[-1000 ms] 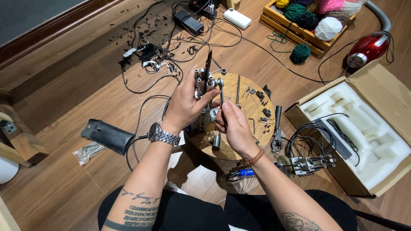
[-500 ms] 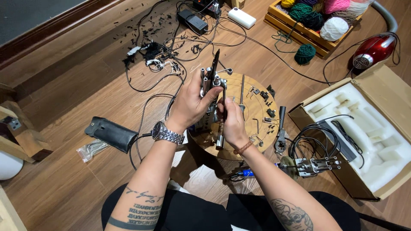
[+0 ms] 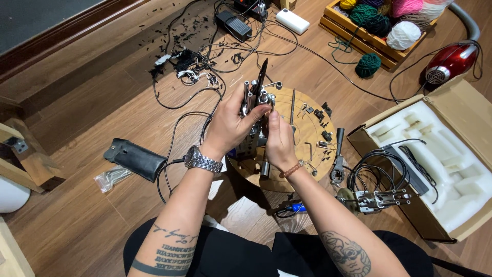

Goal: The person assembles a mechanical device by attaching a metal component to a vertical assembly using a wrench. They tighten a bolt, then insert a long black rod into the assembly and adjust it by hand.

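The wood floor (image 3: 102, 215) fills the view, and everything is placed here from the round wooden board (image 3: 312, 169) lying on it at the middle. Right of the board stands an open cardboard box (image 3: 461, 97) with a white foam insert (image 3: 441, 149), black cables (image 3: 379, 164) spilling over its near edge. Beyond the board, up and to the right, a wooden crate (image 3: 359, 38) holds yarn balls, with one green yarn ball (image 3: 368, 65) loose on the floor just in front of it and a red vacuum (image 3: 451, 61) further right. Beyond the board to the left lies a tangle of black wires (image 3: 205, 56) and small black scraps. Left of the board lies a black pouch (image 3: 134, 159), a clear bag of metal keys (image 3: 110, 178) just beside it.

Over the board, the left hand (image 3: 230, 125) is wrapped around a metal device (image 3: 256, 97) held upright, a dark blade-like part sticking up from its top; a steel watch (image 3: 202, 159) sits on that wrist. The right hand (image 3: 281, 141) is closed against the device's lower right side, its thumb pointing up along the metal, a bead bracelet (image 3: 292, 169) at the wrist. Whether its fingers pinch a small part cannot be seen.

On the board's right half lie small black parts (image 3: 323, 115) and a thin metal rod (image 3: 292, 105). Near the board's right front edge rests a metal tool (image 3: 376, 199).
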